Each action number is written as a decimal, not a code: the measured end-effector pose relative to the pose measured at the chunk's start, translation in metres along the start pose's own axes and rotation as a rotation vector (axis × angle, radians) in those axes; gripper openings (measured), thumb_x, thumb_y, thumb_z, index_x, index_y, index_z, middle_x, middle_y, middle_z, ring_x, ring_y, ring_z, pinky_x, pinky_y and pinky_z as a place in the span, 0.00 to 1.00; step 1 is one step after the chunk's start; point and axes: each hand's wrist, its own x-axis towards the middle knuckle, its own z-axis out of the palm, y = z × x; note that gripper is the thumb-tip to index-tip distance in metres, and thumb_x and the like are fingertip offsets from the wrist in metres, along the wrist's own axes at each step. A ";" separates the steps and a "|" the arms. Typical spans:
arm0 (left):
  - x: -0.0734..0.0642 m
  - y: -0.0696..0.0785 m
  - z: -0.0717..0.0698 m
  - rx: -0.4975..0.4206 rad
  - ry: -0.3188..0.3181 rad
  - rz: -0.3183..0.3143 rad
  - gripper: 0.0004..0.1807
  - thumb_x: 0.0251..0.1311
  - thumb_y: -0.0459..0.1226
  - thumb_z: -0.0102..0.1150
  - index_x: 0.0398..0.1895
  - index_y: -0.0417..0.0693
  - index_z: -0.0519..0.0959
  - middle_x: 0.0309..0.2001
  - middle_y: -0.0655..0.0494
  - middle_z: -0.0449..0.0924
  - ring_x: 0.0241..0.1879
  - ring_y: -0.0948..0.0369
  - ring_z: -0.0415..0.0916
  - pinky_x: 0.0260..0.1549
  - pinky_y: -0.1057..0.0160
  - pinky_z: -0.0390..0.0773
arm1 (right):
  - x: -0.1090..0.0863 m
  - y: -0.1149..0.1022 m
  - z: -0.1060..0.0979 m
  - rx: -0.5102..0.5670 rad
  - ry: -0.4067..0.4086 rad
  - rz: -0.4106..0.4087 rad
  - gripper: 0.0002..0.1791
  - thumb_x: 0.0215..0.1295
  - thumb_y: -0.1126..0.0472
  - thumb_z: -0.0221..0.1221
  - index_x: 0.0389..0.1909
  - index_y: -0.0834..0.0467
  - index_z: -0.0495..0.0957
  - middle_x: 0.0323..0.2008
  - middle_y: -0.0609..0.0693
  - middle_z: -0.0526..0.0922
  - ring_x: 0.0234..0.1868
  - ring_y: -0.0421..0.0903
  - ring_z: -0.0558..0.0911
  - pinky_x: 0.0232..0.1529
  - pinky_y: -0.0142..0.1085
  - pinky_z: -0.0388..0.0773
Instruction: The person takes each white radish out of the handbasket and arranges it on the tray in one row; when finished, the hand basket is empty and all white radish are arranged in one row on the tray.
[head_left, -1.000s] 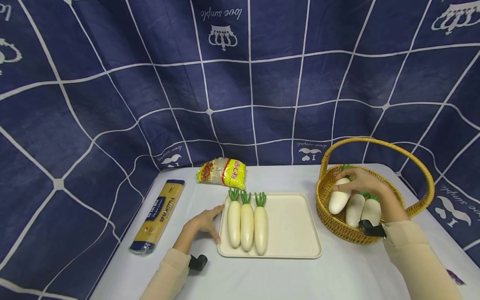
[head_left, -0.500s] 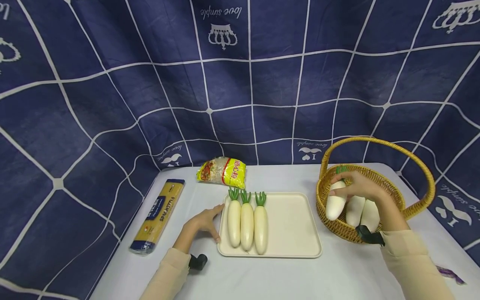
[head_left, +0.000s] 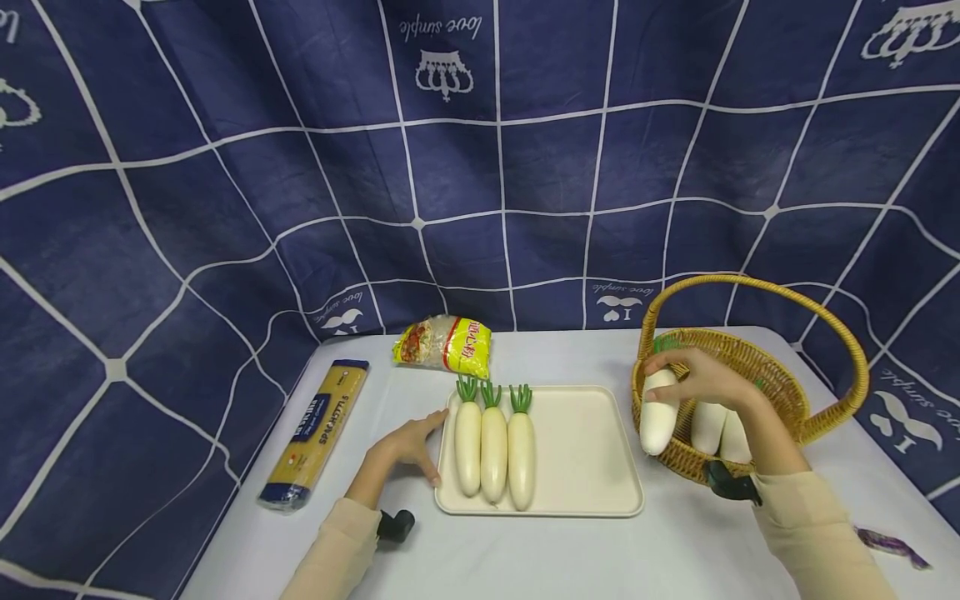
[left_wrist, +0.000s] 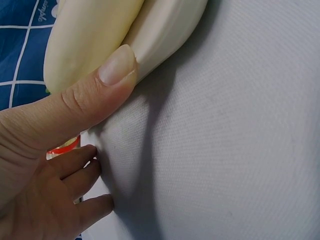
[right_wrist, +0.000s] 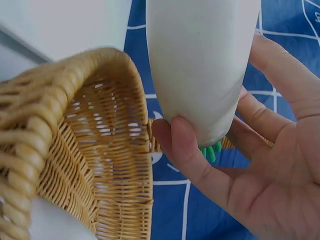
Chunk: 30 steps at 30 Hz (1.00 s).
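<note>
My right hand (head_left: 701, 379) grips a white radish (head_left: 659, 421) near its green-leaved end, over the left rim of the wicker basket (head_left: 801, 408). In the right wrist view that radish (right_wrist: 200, 65) stands out between thumb and fingers, beside the basket wall. Two more white radishes, one of them the left radish (head_left: 707, 427), lie inside the basket, partly behind the right arm. Three white radishes, the middle radish (head_left: 494, 454) among them, lie side by side on the cream tray (head_left: 581, 450). At the tray's left edge rests my left hand (head_left: 408, 444), thumb and fingers spread, holding nothing.
A pack of spaghetti (head_left: 315, 435) lies on the white table left of my left hand. Behind the tray is a yellow-and-clear food bag (head_left: 444, 346). The basket's tall handle (head_left: 757, 283) arches above it. A purple strip (head_left: 892, 546) lies at the right edge.
My right hand has moved left with the radish, from inside the basket to over its left rim. My left hand and the tray have stayed still.
</note>
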 end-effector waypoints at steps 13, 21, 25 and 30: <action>0.000 0.001 -0.001 0.006 0.007 0.003 0.67 0.17 0.36 0.82 0.71 0.41 0.56 0.70 0.39 0.55 0.69 0.43 0.52 0.67 0.46 0.55 | 0.006 -0.008 0.022 0.016 -0.030 -0.032 0.18 0.51 0.59 0.69 0.42 0.62 0.79 0.51 0.62 0.78 0.52 0.58 0.73 0.42 0.36 0.77; -0.001 0.000 0.000 0.012 0.011 0.002 0.66 0.16 0.36 0.82 0.71 0.41 0.57 0.70 0.39 0.56 0.69 0.43 0.53 0.67 0.46 0.55 | 0.016 -0.009 0.044 0.056 -0.086 -0.062 0.19 0.50 0.59 0.69 0.40 0.64 0.78 0.51 0.64 0.77 0.51 0.58 0.75 0.39 0.36 0.79; -0.001 0.000 0.000 0.013 0.011 0.001 0.66 0.16 0.36 0.82 0.71 0.41 0.57 0.70 0.39 0.56 0.69 0.43 0.53 0.67 0.46 0.55 | 0.020 -0.008 0.056 0.085 -0.098 -0.073 0.17 0.49 0.59 0.69 0.38 0.62 0.79 0.52 0.64 0.77 0.53 0.61 0.73 0.40 0.38 0.79; 0.000 0.000 -0.001 0.014 0.011 0.006 0.66 0.16 0.36 0.82 0.71 0.41 0.57 0.70 0.39 0.56 0.69 0.44 0.53 0.67 0.46 0.55 | 0.025 -0.009 0.067 0.091 -0.101 -0.078 0.17 0.49 0.59 0.70 0.37 0.63 0.78 0.52 0.63 0.77 0.55 0.62 0.71 0.39 0.37 0.78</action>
